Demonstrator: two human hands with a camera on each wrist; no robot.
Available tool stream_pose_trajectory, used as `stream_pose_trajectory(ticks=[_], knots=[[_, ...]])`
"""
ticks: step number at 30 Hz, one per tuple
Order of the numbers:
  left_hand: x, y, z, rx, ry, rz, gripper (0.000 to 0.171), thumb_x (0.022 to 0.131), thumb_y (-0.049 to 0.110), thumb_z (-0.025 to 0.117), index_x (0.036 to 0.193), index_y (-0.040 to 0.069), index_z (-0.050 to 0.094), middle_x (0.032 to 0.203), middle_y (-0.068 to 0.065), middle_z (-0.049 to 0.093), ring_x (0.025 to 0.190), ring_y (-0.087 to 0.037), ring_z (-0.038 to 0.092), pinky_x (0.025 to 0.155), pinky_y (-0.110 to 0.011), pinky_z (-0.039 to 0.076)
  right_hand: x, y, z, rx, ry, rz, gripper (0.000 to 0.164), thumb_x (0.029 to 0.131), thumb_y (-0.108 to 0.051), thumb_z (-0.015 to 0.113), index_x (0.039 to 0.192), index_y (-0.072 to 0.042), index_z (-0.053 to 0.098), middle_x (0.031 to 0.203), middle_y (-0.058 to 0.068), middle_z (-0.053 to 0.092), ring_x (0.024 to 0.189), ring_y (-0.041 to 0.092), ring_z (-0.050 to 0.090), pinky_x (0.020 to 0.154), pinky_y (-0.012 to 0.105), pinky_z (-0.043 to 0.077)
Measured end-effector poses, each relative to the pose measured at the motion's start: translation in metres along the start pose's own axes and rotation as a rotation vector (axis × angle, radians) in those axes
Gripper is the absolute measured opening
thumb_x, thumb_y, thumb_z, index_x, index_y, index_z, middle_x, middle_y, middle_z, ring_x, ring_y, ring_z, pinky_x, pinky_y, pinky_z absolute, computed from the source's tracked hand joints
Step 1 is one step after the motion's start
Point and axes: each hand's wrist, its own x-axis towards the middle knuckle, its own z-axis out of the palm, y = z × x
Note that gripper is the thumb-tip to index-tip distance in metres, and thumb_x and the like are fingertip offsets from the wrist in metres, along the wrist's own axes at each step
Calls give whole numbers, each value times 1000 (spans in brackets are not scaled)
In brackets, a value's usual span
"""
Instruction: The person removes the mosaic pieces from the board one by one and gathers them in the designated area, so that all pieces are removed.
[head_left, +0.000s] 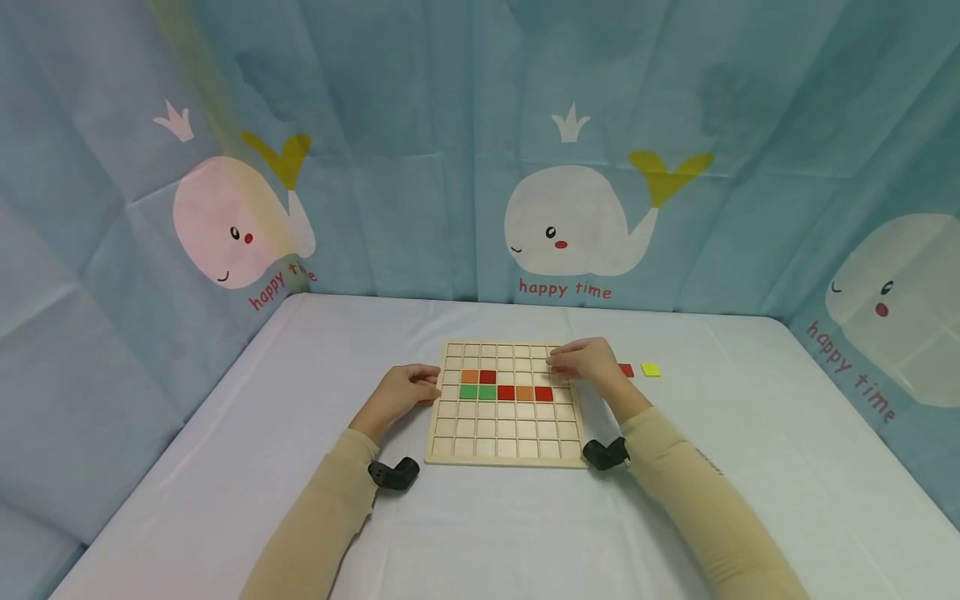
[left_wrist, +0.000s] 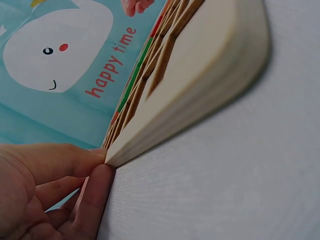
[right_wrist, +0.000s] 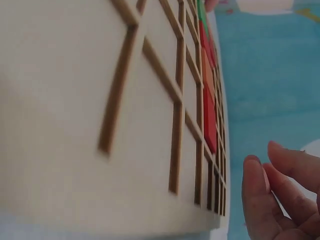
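A square wooden grid board (head_left: 495, 462) lies on the white table. Two rows near its middle hold coloured tiles: an orange tile (head_left: 469, 377) beside a red one, and below them two green tiles (head_left: 477, 392), then red, orange and red (head_left: 543, 394). My left hand (head_left: 400, 392) is at the board's left side; in the left wrist view, its thumb (left_wrist: 75, 160) and forefinger pinch the edge. Over the upper right cells hovers my right hand (head_left: 585, 360), fingers bent. In the right wrist view its fingertips (right_wrist: 256, 167) stand slightly apart, with no tile showing between them.
Right of the board, a loose red tile (head_left: 626, 370) and a yellow tile (head_left: 650, 369) lie on the table (head_left: 495, 533). Blue curtains (head_left: 412, 208) with whale prints hang behind and at both sides. Dark devices (head_left: 393, 473) sit on both wrists.
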Motion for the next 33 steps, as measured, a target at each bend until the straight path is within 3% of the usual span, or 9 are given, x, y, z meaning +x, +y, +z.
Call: stream_pose_trajectory(ticks=[5, 14, 27, 33], knots=[[0, 0, 0, -7, 1, 1, 47, 89, 3, 69, 135, 3, 60, 114, -12, 65, 94, -15, 61, 80, -23, 58, -1, -5, 12, -1, -30, -33, 30, 92, -15, 71, 114, 5, 71, 100, 14, 77, 79, 14, 75, 83, 30, 61], [1, -3, 1, 12, 3, 4, 46, 90, 5, 69, 135, 3, 60, 115, -13, 65, 95, -15, 62, 79, -23, 58, 0, -12, 35, 27, -78, -32, 28, 90, -13, 73, 112, 5, 72, 106, 17, 75, 81, 17, 75, 80, 30, 61], [1, -2, 0, 13, 0, 13, 46, 90, 4, 68, 136, 2, 59, 116, -15, 65, 96, -16, 63, 80, -24, 59, 3, -16, 57, 117, -148, 18, 25, 89, -4, 72, 112, 8, 71, 101, 17, 76, 80, 20, 75, 78, 32, 62], [1, -3, 0, 7, -1, 14, 47, 90, 3, 68, 136, 1, 58, 116, -15, 65, 97, -17, 64, 80, -25, 59, 6, -16, 63, 82, -158, 34, 22, 88, -6, 74, 107, 4, 74, 101, 16, 76, 73, 15, 74, 74, 28, 62]])
